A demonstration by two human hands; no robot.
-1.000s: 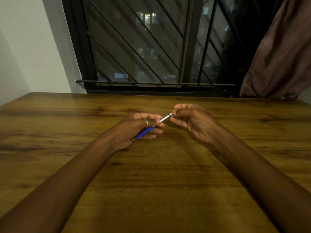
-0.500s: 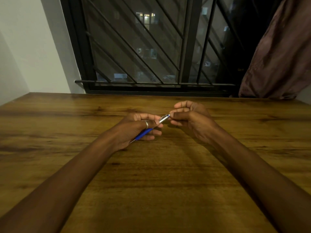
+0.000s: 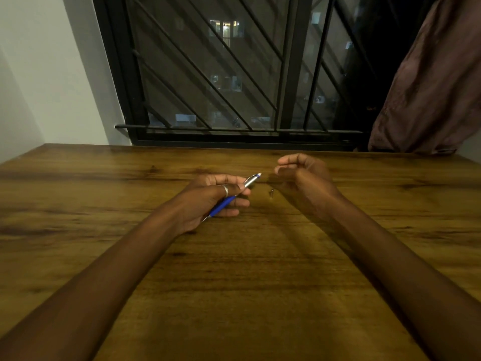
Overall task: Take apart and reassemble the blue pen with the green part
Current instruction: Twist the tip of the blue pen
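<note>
Left hand (image 3: 208, 199) grips pen (image 3: 231, 198); right hand (image 3: 303, 178) curled, apparently empty (small part (image 3: 271, 193) on table (image 3: 247, 282) between)

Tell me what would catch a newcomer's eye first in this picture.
The blue pen held in the left hand at mid-table, silver end pointing toward the right hand, which hovers apart. A small metal piece lies on the wooden table between them.

Pen (image 3: 229, 198): blue barrel, silver metal front section, whitish tip at the far end. Gripped in the left hand (image 3: 210, 198), tilted, tip pointing up and away toward the right hand (image 3: 303, 178). 1 small metal piece (image 3: 271, 193) lies on the table between both hands, just beside the right hand, apart from the pen.
</note>
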